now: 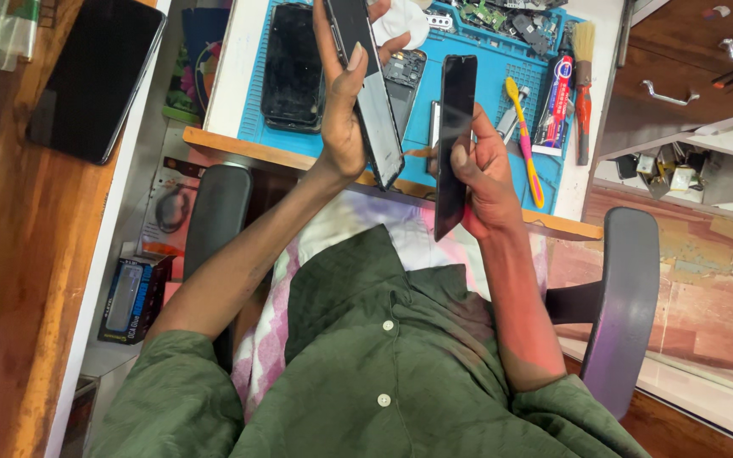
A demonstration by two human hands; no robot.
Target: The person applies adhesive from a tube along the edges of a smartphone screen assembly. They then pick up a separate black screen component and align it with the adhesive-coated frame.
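Head view: left hand (pixel 343 127) clasps a phone body (pixel 372 93), tilted, above the blue repair mat (pixel 417 140). Right hand (pixel 484 182) clasps a black screen panel (pixel 454 140), upright, just beside the body, apart. Step judged: checking parts before mating. Joining them calls for squaring edges. Toothbrush (pixel 523 140) lies on the mat's right side.
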